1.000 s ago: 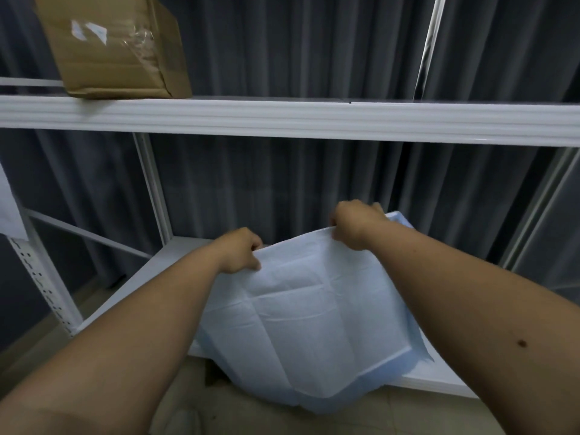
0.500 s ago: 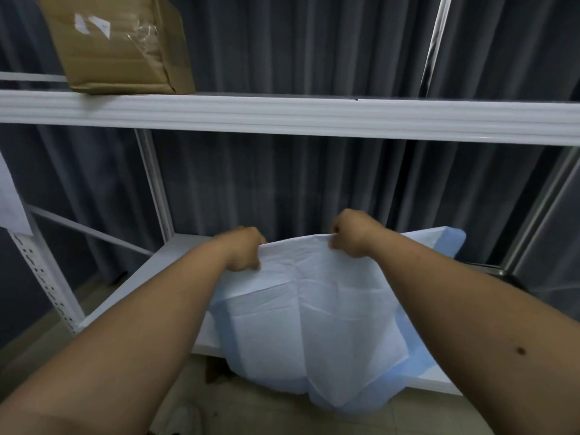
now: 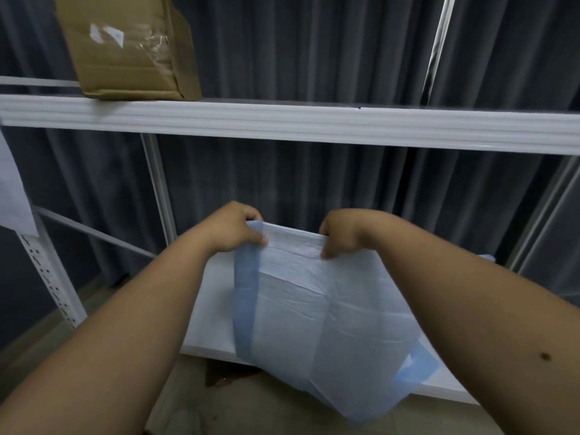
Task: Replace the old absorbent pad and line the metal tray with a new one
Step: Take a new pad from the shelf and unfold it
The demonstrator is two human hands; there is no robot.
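Between the upper shelf beam (image 3: 314, 122) and the lower shelf board (image 3: 213, 309) there is an open bay, closed at the far side by the dark curtain (image 3: 314, 183). The absorbent pad (image 3: 314, 315), held at its top edge by the left hand (image 3: 232, 229) and the right hand (image 3: 345, 232), hangs across the middle of this bay and covers much of the board. The bare part of the board lies left of the pad. A white upright post (image 3: 160, 189) and a diagonal brace (image 3: 94, 230) stand at the left. The cardboard box (image 3: 131, 48) occupies the left end of the upper shelf.
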